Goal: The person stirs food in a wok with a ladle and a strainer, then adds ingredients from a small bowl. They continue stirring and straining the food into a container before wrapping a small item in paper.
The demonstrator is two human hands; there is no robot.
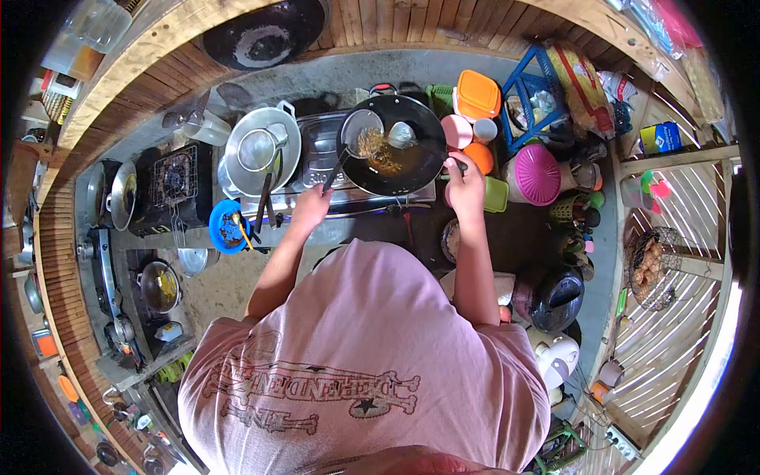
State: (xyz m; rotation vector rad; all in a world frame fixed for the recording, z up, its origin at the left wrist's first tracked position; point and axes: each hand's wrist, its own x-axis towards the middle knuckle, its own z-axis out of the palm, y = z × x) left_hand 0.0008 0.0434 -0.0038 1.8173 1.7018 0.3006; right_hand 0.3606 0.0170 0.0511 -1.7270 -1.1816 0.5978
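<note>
My left hand point(313, 207) is closed around the dark handle of a mesh strainer point(366, 131). Small brown bits lie in the strainer, which is over the left side of a black wok point(423, 170). Brown oil point(392, 162) with more bits covers the wok's bottom. At the wok's right rim, my right hand point(465, 188) is closed on a dark handle, apparently that of the ladle point(402, 134) whose shiny head rests inside the wok. The wok sits on a metal gas stove point(321, 150).
Left of the stove, a large metal pot point(229, 170) carries another strainer point(257, 150) and utensils. A blue bowl point(223, 236) of dark contents stands at the counter's front edge. Plastic containers point(477, 95), a pink lid point(542, 174) and a blue rack point(514, 119) crowd the right.
</note>
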